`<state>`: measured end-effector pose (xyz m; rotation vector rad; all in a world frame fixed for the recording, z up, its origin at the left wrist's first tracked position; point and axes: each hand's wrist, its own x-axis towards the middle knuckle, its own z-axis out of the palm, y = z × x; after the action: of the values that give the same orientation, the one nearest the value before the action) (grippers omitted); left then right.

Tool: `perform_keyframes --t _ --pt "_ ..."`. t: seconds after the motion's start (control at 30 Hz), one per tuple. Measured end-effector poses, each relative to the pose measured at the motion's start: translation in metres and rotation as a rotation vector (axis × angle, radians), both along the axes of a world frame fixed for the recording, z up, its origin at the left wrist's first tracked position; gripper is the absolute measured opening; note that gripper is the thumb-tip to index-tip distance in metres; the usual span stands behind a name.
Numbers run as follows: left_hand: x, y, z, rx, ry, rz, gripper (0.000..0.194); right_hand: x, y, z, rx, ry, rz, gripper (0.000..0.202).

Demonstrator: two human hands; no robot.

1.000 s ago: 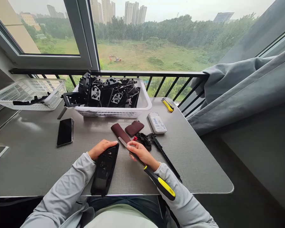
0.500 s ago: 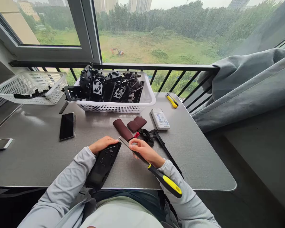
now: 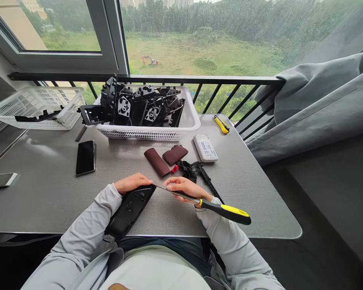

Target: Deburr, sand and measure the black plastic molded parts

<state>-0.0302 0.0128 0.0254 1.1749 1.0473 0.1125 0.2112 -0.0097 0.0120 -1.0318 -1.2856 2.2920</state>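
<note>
My left fingers pinch the black panel at its upper corner; my right fingers close around the file. A loose pinch could let the 1 tip skid and scratch the panel.

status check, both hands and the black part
Left hand gripping black part at its top end. Right hand holding file, tip at that end. Caliper and sandpaper just beyond right hand.
</note>
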Motion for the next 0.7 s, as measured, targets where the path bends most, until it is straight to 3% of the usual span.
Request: perform_keyframes --t 0.53,0.7 --pt "0.0008 -0.0006 -0.0023 -0.01 -0.015 -0.019 0.053 0.0035 0.0017 -0.0009 -0.048 0.04 -0.003 0.033" --pt "-0.0014 0.0017 -0.0033 0.013 -0.045 0.068 0.051 0.007 0.0031 0.0003 -0.023 0.067 -0.055 0.035"
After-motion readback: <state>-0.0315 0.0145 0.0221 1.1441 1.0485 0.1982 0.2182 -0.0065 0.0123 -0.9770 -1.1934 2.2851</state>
